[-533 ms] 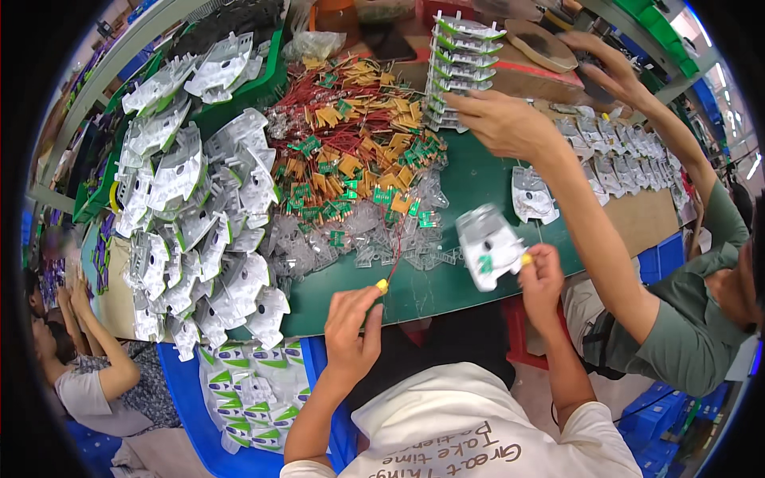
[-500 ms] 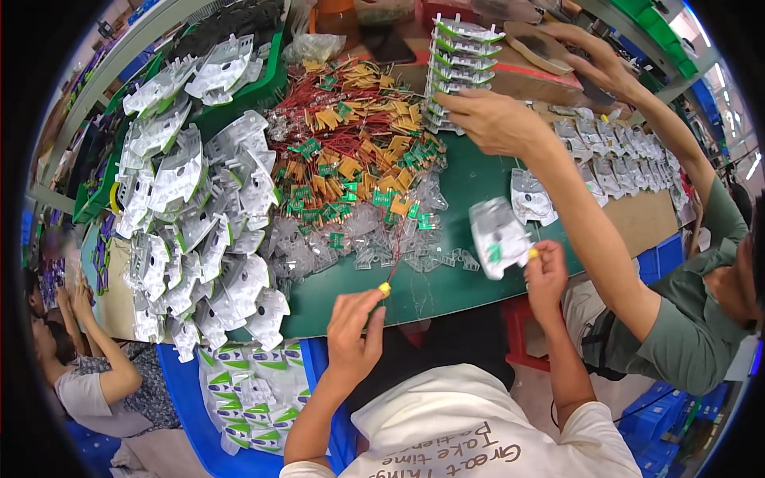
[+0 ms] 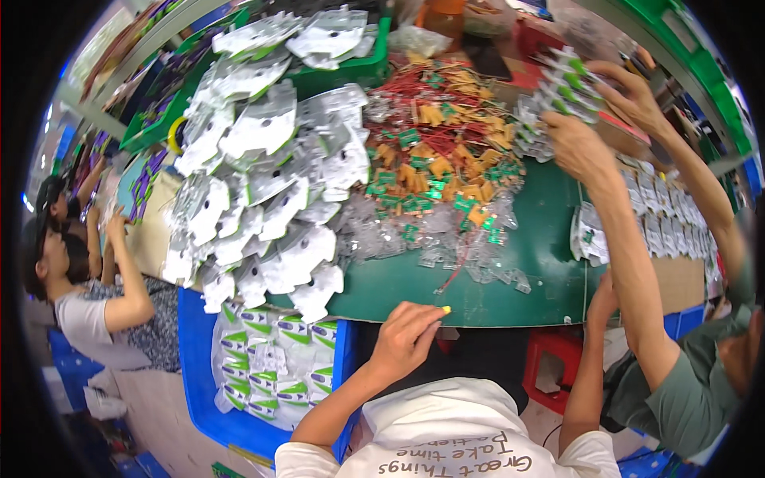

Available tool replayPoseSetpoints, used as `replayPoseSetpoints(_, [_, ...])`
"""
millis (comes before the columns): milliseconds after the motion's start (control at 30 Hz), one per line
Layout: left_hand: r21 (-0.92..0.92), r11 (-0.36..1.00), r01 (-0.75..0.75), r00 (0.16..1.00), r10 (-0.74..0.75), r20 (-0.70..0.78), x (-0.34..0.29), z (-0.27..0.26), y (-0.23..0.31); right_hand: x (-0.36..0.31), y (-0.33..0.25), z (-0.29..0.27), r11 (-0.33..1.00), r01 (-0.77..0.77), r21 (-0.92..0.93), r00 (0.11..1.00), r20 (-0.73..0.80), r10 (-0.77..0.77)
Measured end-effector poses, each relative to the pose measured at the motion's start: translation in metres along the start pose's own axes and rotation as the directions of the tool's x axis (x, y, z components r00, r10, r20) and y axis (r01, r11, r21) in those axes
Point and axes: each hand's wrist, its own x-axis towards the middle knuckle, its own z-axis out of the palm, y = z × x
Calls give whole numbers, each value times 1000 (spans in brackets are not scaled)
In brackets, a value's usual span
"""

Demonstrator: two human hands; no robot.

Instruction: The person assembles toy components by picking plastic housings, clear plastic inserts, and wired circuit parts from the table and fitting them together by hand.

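My left hand (image 3: 406,338) is at the table's front edge. Its fingers are drawn together, with a yellow fingertip cover; anything between them is hidden. A thin red wire (image 3: 453,277) lies on the green tabletop (image 3: 382,295) just beyond that fingertip. My right hand (image 3: 603,299) is by the front edge at the right, partly behind a co-worker's forearm, its fingers hidden. Beyond it lie white plastic housings (image 3: 590,235). In front of me spreads a heap of red wires with orange tabs and green circuit boards (image 3: 438,151), with clear plastic pieces (image 3: 382,235) along its near side.
A large pile of white housings with green edges (image 3: 263,175) covers the left. Below it, a blue bin (image 3: 195,382) holds green-and-white parts. A co-worker's forearm (image 3: 629,239) crosses at right; that person's hands are at a stack of housings (image 3: 570,88). A red stool (image 3: 550,366) stands below.
The housing at my right hand is no longer seen in it; the hand has moved nearer the edge, behind the co-worker's forearm. The co-worker's stack has tilted right. The whole view has swung left.
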Motion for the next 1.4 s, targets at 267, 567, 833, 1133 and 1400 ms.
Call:
replayPoseSetpoints(267, [-29,1000,2,999,-3,-42,-4,-3,3,-146,-161,91,764,637,103,659,441,-609])
replayPoseSetpoints(567, [-106,993,-48,987,30,-157,-21,7,-2,-127,-164,137,812,572,121,695,456,-557])
replayPoseSetpoints(833, [-140,990,-20,977,-10,-211,-32,-3,-4,-79,-257,140,529,845,85,467,366,-805])
replayPoseSetpoints(1133, [-142,989,39,984,-63,-165,-42,-6,-12,-12,-303,123,366,929,53,285,529,-799])
replayPoseSetpoints(1400, [-171,984,-47,980,12,-198,-35,-2,-6,23,-320,129,431,854,291,312,375,-873])
